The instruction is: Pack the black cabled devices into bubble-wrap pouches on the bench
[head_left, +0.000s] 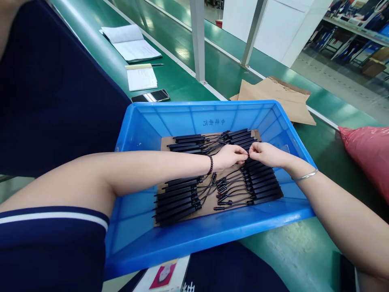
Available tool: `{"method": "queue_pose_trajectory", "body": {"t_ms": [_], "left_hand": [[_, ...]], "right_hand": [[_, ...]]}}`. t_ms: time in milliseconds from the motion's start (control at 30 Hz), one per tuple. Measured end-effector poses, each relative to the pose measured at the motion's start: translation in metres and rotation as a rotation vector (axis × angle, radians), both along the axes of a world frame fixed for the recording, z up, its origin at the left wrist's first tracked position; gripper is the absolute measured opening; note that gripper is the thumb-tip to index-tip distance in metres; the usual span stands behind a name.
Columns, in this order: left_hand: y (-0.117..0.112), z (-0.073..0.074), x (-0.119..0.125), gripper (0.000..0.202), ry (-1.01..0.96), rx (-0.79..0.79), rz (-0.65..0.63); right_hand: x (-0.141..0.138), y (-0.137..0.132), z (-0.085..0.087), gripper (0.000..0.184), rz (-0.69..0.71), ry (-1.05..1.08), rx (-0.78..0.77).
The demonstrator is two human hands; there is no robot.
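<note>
My left hand [231, 157], with a dark beaded bracelet at the wrist, reaches across a blue plastic bin [194, 106]. Its fingers are pinched together, almost touching the pinched fingers of my right hand [266, 154], which wears a silver bangle. Whatever the fingertips hold is too small to make out. Below them, long black bars with short cables lie in two columns, a left group [178, 200] and a right group [264, 182]. Their black cables [232, 190] point toward the middle. Brown cardboard [208, 206] lines the bin; my left forearm hides part of the left column.
Behind the bin, a phone [151, 96], a notepad [142, 78] and an open notebook [133, 42] lie on the green bench. Torn cardboard [270, 97] and a pink bag [369, 154] are to the right. A grey post [198, 40] rises behind. A dark-clothed person [60, 89] is close at left.
</note>
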State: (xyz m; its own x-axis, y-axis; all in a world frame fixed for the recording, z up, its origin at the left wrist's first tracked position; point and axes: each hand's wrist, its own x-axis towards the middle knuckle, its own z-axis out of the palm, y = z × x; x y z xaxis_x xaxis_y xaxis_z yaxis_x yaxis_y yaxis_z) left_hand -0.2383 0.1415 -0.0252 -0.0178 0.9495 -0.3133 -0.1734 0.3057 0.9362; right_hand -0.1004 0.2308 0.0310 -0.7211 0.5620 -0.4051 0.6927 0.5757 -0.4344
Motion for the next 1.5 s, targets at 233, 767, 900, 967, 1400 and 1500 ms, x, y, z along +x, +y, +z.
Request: {"method": "queue_pose_trajectory", "body": {"t_ms": [233,767,900,967,1400,1500], "left_hand": [[0.000,-0.003,-0.003,0.010,0.042,0.004,-0.051],[0.008,-0.007,-0.010,0.006,-0.023,0.042,0.041],[0.011,-0.005,-0.011,0.007,-0.003,0.010,0.034],[0.011,-0.003,-0.010,0.004,0.012,-0.011,0.035],[0.009,0.030,-0.044,0.020,0.673,-0.345,-0.745],[0.008,0.020,-0.041,0.022,0.867,-0.325,-0.766]], "right_hand": [[0.001,0.001,-0.006,0.010,-0.091,-0.022,-0.160],[-0.003,0.004,-0.010,0.015,-0.549,0.196,-0.557],[-0.003,0.004,-0.010,0.024,-0.569,0.220,-0.602],[-0.003,0.004,-0.009,0.028,-0.567,0.210,-0.581],[0.001,0.009,-0.008,0.015,-0.468,0.177,-0.450],[0.002,0.007,-0.007,0.016,-0.413,0.181,-0.423]]}}
